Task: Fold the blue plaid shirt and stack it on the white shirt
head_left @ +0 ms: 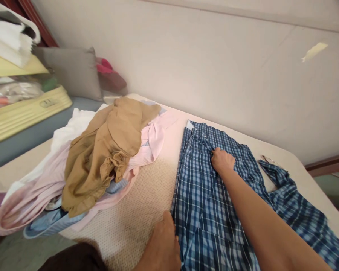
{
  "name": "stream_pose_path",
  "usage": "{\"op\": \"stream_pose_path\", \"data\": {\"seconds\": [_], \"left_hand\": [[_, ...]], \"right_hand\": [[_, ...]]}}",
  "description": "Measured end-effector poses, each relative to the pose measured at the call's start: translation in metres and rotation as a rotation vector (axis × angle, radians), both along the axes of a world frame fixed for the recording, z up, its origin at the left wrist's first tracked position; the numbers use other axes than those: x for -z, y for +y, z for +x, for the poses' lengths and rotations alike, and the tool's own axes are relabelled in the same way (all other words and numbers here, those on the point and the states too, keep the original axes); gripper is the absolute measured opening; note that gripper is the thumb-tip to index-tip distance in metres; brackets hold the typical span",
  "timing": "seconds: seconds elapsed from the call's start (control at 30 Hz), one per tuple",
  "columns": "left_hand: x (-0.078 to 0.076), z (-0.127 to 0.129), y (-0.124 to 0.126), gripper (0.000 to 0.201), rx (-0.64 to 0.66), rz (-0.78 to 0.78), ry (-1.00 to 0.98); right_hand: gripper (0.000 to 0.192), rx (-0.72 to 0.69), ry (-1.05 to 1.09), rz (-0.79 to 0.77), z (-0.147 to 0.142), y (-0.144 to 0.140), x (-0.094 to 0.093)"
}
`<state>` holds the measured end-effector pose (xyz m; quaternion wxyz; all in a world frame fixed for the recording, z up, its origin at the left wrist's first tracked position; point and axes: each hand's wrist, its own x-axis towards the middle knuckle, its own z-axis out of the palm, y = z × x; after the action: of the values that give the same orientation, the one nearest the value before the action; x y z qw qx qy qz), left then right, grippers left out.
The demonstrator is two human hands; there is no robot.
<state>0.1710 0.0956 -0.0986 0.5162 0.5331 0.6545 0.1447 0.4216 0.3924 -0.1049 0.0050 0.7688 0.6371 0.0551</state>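
Note:
A blue checked shirt [199, 195] lies spread on the beige padded surface, its near end running out of the picture. My right hand [223, 161] is closed on a pinch of its cloth near the upper middle, drawing creases around the fingers. At the shirt's left edge, low in the view, my left hand [165, 242] has its fingers curled round the border of the cloth. One sleeve [302, 207] stretches away to the right, beyond my right forearm.
To the left lies a heap of clothes with a brown garment [107, 146] on top and pink garments [36, 205] beneath. Behind it are a grey cushion [73, 71] and a yellow plastic rack [28, 113]. A pale wall [186, 64] borders the far side.

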Motion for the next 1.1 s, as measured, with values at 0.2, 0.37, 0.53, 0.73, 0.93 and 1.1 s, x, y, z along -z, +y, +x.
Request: {"op": "stream_pose_path", "data": {"seconds": [0.2,0.37,0.53,0.73,0.93,1.1], "left_hand": [[0.000,0.000,-0.005,0.038,0.008,0.022,-0.004],[-0.014,0.004,-0.002,0.037,0.017,-0.048,0.047],[-0.028,-0.006,0.002,0.030,0.074,0.043,0.034],[-0.044,-0.011,0.008,0.016,0.164,0.313,0.283],[-0.013,0.005,-0.004,0.043,0.482,0.701,0.377],[-0.026,-0.020,0.020,0.048,0.577,0.618,0.281]], "right_hand": [[0.044,-0.340,0.084,0.179,-0.052,0.016,-0.002],[0.066,-0.332,0.231,0.032,-0.093,0.032,0.031],[0.069,-0.283,0.270,-0.043,-0.096,0.032,0.028],[0.063,-0.340,0.230,0.022,-0.070,-0.048,0.000],[0.066,-0.296,0.171,0.007,-0.043,-0.126,0.015],[0.061,-0.329,0.247,-0.106,-0.028,-0.150,-0.008]]}}
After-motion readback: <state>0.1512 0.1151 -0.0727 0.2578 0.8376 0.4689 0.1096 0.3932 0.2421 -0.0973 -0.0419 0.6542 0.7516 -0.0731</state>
